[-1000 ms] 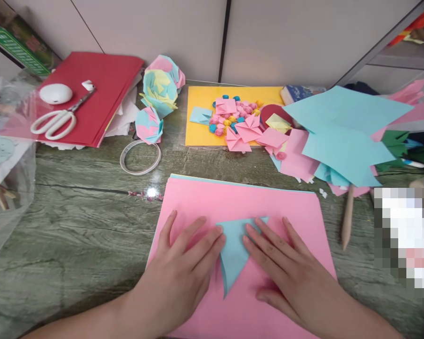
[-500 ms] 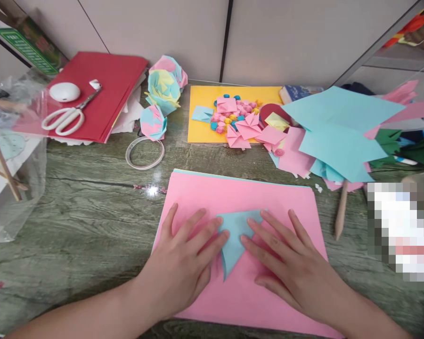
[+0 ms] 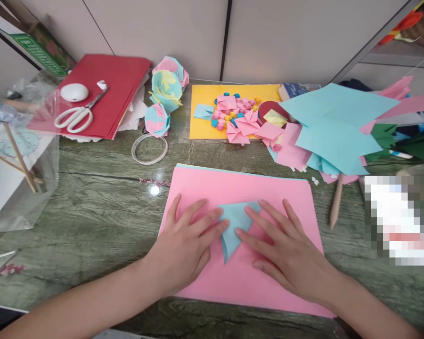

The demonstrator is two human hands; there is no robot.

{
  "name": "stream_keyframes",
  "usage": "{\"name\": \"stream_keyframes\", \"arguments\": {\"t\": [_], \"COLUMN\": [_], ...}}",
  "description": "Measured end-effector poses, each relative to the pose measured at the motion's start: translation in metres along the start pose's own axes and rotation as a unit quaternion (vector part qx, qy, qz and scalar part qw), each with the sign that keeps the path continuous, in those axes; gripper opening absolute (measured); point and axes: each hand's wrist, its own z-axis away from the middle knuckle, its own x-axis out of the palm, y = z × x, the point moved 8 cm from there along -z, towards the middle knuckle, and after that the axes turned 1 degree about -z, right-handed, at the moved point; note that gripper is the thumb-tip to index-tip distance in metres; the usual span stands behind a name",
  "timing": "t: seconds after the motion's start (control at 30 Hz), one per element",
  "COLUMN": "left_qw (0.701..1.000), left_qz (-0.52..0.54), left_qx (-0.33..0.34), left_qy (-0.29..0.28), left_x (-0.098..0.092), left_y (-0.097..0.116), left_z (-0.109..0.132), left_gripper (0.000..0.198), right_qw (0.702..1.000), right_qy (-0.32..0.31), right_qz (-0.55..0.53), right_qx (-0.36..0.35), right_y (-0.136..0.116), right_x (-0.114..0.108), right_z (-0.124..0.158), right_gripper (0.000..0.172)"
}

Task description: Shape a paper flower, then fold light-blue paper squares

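Observation:
A folded piece of light blue paper (image 3: 235, 223), roughly triangular with its point toward me, lies on a stack of pink paper sheets (image 3: 247, 294). My left hand (image 3: 187, 245) rests flat with spread fingers, its index and middle fingertips on the blue paper's left edge. From the other side my right hand (image 3: 286, 254) touches the paper's right part, fingers stretched out and apart. The right corner of the blue paper is partly hidden under the right fingers. Blue and pale edges of other sheets peek out at the stack's back.
White scissors (image 3: 74, 118) and a white case (image 3: 74, 92) lie on red paper (image 3: 116, 94). A tape ring (image 3: 150, 149) sits near folded paper balls (image 3: 157, 120). Yellow paper (image 3: 201, 129) bears small folded pieces. Large blue paper shapes (image 3: 339, 127) and a wooden stick (image 3: 337, 202) are at right.
The view has shifted slightly, so the whole table appears a little higher. My right index finger has slid slightly left on the blue paper; both hands stay spread over it.

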Motion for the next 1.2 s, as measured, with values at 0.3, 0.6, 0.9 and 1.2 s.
{"name": "stream_keyframes", "arguments": {"t": [0.3, 0.6, 0.9, 1.2], "left_qw": [1.000, 0.999, 0.997, 0.998], "left_qz": [0.021, 0.023, -0.002, 0.003], "left_qx": [-0.009, -0.013, -0.016, -0.021], "left_qy": [0.004, 0.031, 0.075, 0.060], "left_x": [0.000, -0.001, -0.001, 0.001], "left_y": [-0.002, -0.001, 0.004, 0.005], "left_z": [-0.002, -0.004, -0.006, -0.004], "left_gripper": [0.038, 0.032, 0.029, 0.051], "right_qw": [0.996, 0.997, 0.993, 0.996], "right_qy": [-0.020, -0.036, -0.065, -0.011], "right_qz": [-0.045, -0.022, -0.029, -0.062], "right_qx": [-0.077, -0.058, -0.099, -0.061], "right_y": [-0.021, -0.026, -0.043, -0.022], "right_x": [-0.006, 0.003, 0.001, -0.005], "right_z": [0.003, 0.001, 0.003, 0.005], "right_gripper": [0.038, 0.047, 0.042, 0.045]}}
